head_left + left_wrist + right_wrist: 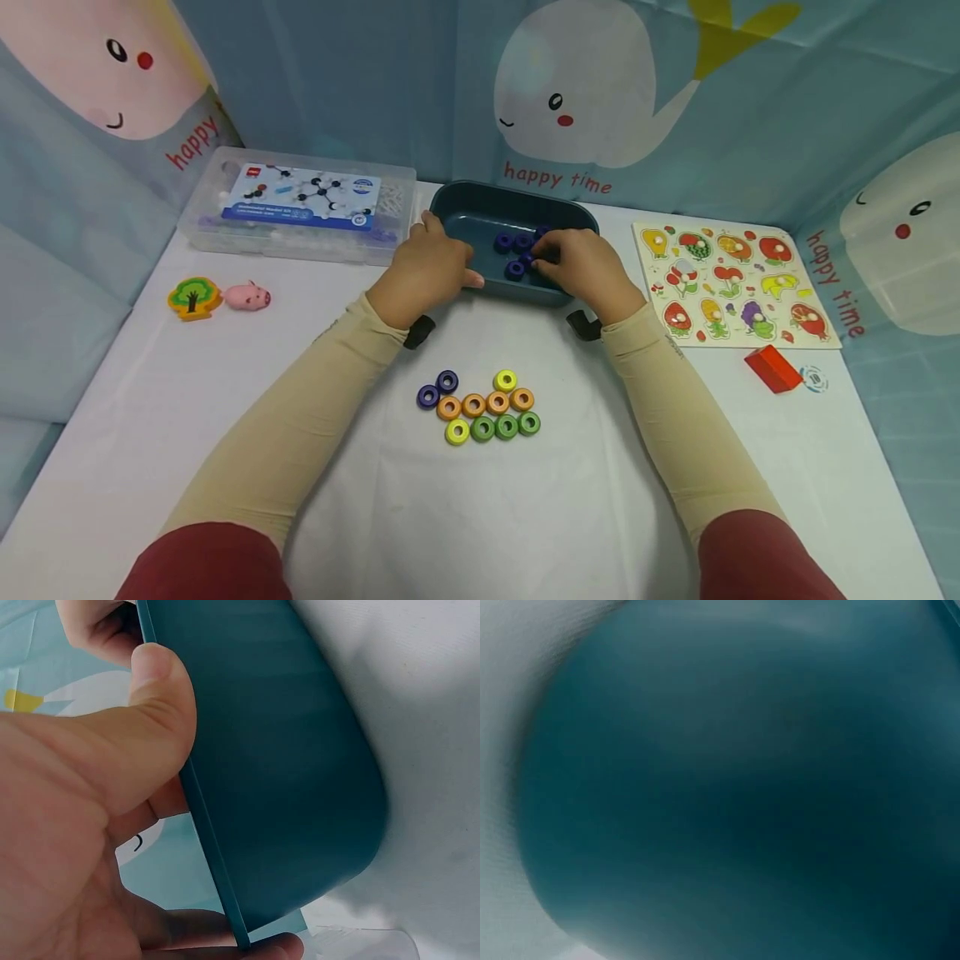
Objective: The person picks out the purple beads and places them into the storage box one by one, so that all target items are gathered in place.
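A dark teal plastic tub (480, 283) stands at the back of the table with several purple rings (504, 242) inside. My left hand (429, 271) grips its left end; the thumb (161, 697) lies against the outer wall and the fingers reach over the rim. Inside the tub's right half, my right hand (581, 265) pinches a purple ring (527, 260) with thumb and fingertips. In the right wrist view the tub's outer wall (705, 750) fills the picture, blurred, and hides that hand. Nearer me lie purple (427, 397), orange (473, 406), yellow (506, 381) and green rings (483, 429) grouped together.
A clear molecular model kit box (300, 208) lies back left, beyond a tree piece (194, 298) and a pink toy pig (247, 296). At right are a fruit puzzle board (738, 283) and a red block (772, 369). A whale-print curtain (420, 92) hangs behind.
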The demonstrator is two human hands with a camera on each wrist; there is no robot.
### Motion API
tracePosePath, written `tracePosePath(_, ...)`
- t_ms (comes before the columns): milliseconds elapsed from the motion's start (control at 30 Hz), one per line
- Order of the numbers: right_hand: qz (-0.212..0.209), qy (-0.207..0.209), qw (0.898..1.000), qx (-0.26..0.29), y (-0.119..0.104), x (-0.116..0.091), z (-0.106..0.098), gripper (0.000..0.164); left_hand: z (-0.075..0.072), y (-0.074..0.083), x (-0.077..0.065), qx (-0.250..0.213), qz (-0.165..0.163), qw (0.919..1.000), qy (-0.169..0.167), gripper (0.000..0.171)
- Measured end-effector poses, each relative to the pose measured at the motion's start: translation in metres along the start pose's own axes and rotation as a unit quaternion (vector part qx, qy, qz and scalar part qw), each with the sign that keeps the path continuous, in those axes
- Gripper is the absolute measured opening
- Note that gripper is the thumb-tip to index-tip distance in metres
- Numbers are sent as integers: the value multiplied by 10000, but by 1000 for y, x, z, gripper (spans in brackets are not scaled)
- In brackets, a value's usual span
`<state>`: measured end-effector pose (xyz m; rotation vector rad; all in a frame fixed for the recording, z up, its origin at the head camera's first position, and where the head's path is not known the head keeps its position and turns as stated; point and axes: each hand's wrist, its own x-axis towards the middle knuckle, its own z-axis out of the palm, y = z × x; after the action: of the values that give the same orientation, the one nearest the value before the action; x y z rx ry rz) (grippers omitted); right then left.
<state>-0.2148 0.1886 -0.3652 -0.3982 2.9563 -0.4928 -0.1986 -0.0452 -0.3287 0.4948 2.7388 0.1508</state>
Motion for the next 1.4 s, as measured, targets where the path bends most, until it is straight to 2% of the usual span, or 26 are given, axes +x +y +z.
tracePosePath(333,30,6,10000,-33,0,1,-3,34,-1,0,1,-61,-51,9999,-94,58)
tracePosePath(500,-82,304,9995,-23,-3,-7,-4,33,0,1,0,-67,-64,9999,-94,60)
tracePosePath(600,-441,572,9972,177,-17,-23,-6,30,0,1,-1,10,1,10000,-37,60)
tracePosePath(667,-918,695,9926,384,-33,-37,-6,26,0,1,-1,60,36,10000,-4,59)
tracePosePath(733,-1546,684,9838,590,-50,-50,-4,22,0,1,-1,89,53,9999,33,57)
tracePosePath(833,-2523,333,9645,704,-72,-64,5,18,0,0,-1,57,7,10000,70,55)
tracePosePath(900,-3022,-81,9513,607,-81,-70,14,17,1,0,-1,8,-13,10000,85,56)
tracePosePath(967,-3351,-530,9399,388,-88,-74,24,16,1,0,0,-44,-16,10000,79,57)
tracePosePath(1067,-3557,-1031,9289,25,-93,-77,37,16,1,0,1,-88,3,10000,33,58)
tracePosePath(1167,-3587,-1233,9251,-163,-96,-77,46,17,1,0,1,-82,-6,10000,-40,59)
tracePosePath(1400,-3427,-1149,9316,-382,-99,-76,47,11,0,0,-1,-41,-57,10000,-35,60)
